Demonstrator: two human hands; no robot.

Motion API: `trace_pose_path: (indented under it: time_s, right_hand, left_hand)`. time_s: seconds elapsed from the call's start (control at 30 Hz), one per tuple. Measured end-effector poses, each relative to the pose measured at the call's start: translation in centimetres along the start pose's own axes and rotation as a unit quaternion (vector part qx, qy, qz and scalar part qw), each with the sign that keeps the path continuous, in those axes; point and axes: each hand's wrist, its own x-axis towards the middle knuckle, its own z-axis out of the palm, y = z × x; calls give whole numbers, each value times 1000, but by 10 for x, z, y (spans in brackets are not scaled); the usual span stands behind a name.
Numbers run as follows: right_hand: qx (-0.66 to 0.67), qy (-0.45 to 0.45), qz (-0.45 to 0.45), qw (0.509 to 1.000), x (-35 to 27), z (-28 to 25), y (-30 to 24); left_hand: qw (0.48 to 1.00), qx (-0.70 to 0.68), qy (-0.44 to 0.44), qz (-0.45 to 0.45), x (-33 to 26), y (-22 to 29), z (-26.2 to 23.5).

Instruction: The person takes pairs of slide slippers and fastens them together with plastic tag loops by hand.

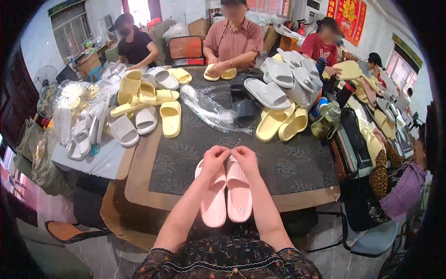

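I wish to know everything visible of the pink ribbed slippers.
The pink slippers look like foam, with ribbed straps and a dark mark on the right insole. They sit side by side, insoles up, heels toward the person. The left hand and right hand partly hide the toe ends; contact is unclear.

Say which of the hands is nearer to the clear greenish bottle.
Right. The right hand, at the toe of the right pink slipper, is left of the bottle. The left hand, at the left pink slipper, is farther left.
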Motion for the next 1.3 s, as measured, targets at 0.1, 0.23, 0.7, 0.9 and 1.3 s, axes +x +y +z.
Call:
trace_pose_path:
  time_s: [0.1, 0.23, 0.7, 0.9, 1.3]
  right_hand:
    - [10, 68, -7, 998, 1, 0, -2]
    - [-26, 9, -2, 1000, 2, -2, -1]
    - [15, 31, 0, 999, 6, -2, 9]
    - [-2, -3, 0, 1000, 3, 1, 3]
    - [15, 47, -5, 999, 3, -1, 2]
  left_hand:
    - [1000, 6, 5, 17, 1, -2, 1]
    - [999, -2, 5, 42, 2, -4, 3]
    - [1000, -11, 12, 22, 2, -4, 3]
    - [999, 22, 8, 34, 3, -10, 2]
    - [999, 30, 17, -5, 3, -7, 2]
